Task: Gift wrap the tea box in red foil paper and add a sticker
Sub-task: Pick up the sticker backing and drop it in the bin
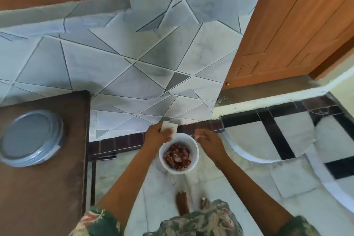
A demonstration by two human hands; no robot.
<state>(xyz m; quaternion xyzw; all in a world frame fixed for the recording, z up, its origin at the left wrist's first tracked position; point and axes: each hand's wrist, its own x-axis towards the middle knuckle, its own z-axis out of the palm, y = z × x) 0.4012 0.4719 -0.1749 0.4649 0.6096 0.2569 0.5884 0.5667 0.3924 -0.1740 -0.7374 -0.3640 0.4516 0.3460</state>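
Leftmost, a grey round tin [30, 138] sits on our bench [47, 193], parked aside. Right of it, our left hand [157, 135] pinches a white paper scrap [170, 126] above the white bucket [195, 156] of red trimmings, probably to discard it. Our right hand [209, 141] hovers by the rim, fingers curled; whether it holds anything we cannot tell. The tea box is out of view.

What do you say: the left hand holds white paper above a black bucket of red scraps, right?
No: the head view shows the bucket is white, not black. The left hand holds white paper above it, red scraps inside.
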